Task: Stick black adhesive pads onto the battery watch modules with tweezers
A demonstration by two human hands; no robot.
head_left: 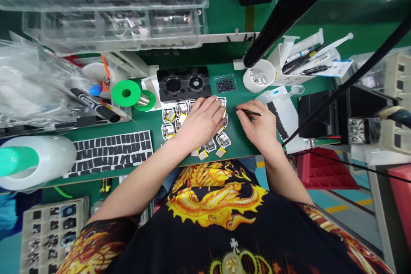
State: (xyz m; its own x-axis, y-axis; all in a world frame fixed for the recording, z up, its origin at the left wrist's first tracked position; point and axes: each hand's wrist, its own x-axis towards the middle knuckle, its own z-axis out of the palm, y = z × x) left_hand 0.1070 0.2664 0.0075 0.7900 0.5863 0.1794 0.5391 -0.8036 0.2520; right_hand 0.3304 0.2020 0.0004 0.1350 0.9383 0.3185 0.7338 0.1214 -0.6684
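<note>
My left hand (202, 122) lies over a cluster of small metal-framed electronic parts with yellow tape (168, 130) on the green bench mat (237, 137). Its fingertips reach a part at the cluster's far right edge, and the palm hides the parts beneath it. My right hand (257, 125) pinches dark tweezers (252, 113), their tips pointing left towards my left fingers. Nothing shows between the tips. Behind the cluster sits a black moulded fixture (183, 84), and a sheet of black pads (109, 154) lies to the left.
A small tray of black bits (225, 83) and a white cup of metal parts (257, 76) stand ahead. Beyond the mat are stacked clear trays (109, 21). A black pole (295, 13) crosses overhead, a strip-covered white sheet (282, 115) lies right, and a white bottle (38, 158) lies left.
</note>
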